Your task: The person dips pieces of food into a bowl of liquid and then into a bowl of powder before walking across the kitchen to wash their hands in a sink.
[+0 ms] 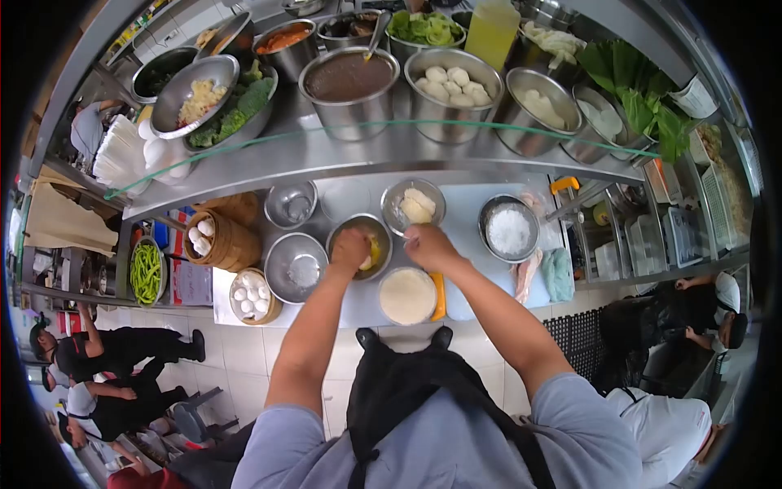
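Note:
My left hand (352, 247) is closed over a steel bowl (338, 235) that holds something yellow (373, 252); the fingers curl down into it, and what they grip is hidden. My right hand (426, 243) hovers just right of that bowl, fingers pinched together, below a steel bowl of pale dough pieces (416, 205). A round container of white batter or flour (407, 295) sits right under both wrists at the counter's near edge.
On the counter stand an empty steel bowl (291, 204), a bowl with a little white powder (297, 268), a bowl of white flour (508, 230) and bamboo steamers with white buns (210, 238). A raised shelf (342, 155) carries several ingredient bowls. Other people stand at left and right.

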The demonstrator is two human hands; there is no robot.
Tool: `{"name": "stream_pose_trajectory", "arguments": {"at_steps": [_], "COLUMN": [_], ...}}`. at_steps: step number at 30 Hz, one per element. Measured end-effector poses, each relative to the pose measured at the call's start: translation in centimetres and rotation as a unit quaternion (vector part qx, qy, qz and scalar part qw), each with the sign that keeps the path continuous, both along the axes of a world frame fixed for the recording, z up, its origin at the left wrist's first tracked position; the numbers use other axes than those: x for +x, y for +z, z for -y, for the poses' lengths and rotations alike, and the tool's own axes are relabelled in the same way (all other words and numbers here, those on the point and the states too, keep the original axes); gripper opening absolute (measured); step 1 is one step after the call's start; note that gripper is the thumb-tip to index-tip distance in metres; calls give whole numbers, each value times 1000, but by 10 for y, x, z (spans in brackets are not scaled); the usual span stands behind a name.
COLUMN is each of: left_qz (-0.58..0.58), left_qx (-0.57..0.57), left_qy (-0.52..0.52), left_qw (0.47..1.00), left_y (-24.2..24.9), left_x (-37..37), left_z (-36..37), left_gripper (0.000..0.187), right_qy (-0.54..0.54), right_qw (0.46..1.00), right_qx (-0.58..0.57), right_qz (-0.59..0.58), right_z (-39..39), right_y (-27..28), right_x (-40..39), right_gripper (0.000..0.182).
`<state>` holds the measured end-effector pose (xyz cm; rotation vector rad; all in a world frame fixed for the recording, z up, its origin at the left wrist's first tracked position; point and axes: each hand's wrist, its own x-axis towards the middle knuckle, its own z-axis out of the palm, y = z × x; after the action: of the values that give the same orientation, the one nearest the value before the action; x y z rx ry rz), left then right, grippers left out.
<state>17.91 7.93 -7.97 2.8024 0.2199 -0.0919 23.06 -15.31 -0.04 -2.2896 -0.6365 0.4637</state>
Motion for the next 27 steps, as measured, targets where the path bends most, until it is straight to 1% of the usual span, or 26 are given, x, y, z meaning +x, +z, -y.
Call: {"name": "stream_pose_trajectory", "arguments": {"at_steps": [1,2,3,4,5,6,7,8,9,10,11,12,14,15,16,17,19,21,23,24,26,27], "left_qz": [-8,29,66,63,89,116,117,118,118,119,120,126,130,122,114,116,133,147,159,165,173,181], "left_qx": [-4,-45,-85,-84,-102,-119,-116,-132,-150,-163,-161,-164,-167,-130,-93,-93,-101,-102,-101,-101,-99,-121], "left_qy": [0,13,28,31,37,41,42,49,57,68,69,73,79,76,73,74,123,120,121,117,113,127], "left_qw": [1000,998,994,994,990,985,985,983,980,977,977,976,974,981,986,986,978,977,975,974,973,968], "left_y": [15,40,65,87,109,127,141,152,161,167,165,159,131,107,100,94,95,98,96,95,94,101], "left_x": [-5,-8,-13,-17,-21,-24,-27,-28,-30,-33,-34,-34,-37,-37,-40,-42,-45,-45,-49,-47,-43,-45], "left_z": [4,6,9,11,13,14,14,13,13,12,11,11,9,5,4,1,2,0,-4,-6,-13,-13], "left_gripper": [24,23,22,22,22,23,23,25,27,28,28,27,27,26,26,26,25,25,25,24,23,23], "right_qy": [41,83,121,160,163,166,166,164,165,162,159,159,155,158,165,172,187,205,193,195,153,152], "right_qw": [999,995,992,983,983,974,960,962,962,960,958,958,956,955,955,956,958,959,974,973,986,986], "right_qx": [-9,-17,-46,-74,-72,-133,-193,-199,-197,-202,-208,-207,-185,-185,-177,-170,-157,-145,-112,-111,-55,-55], "right_qz": [-31,-60,-7,47,45,78,112,95,96,108,119,120,167,168,168,169,152,135,45,49,26,27], "right_z": [5,8,12,14,14,13,10,6,3,0,-2,-3,-3,-4,-5,-6,-2,2,6,9,17,21], "right_y": [-1,-1,1,3,5,6,7,-3,-4,-6,-7,-11,-21,-24,-26,-28,-25,-19,-4,4,17,17], "right_x": [-22,-42,-63,-83,-99,-114,-122,-124,-125,-125,-126,-126,-126,-126,-124,-121,-116,-107,-101,-99,-93,-92], "right_gripper": [34,35,42,49,49,55,61,80,80,76,71,71,49,49,44,40,39,38,46,46,45,45]}}
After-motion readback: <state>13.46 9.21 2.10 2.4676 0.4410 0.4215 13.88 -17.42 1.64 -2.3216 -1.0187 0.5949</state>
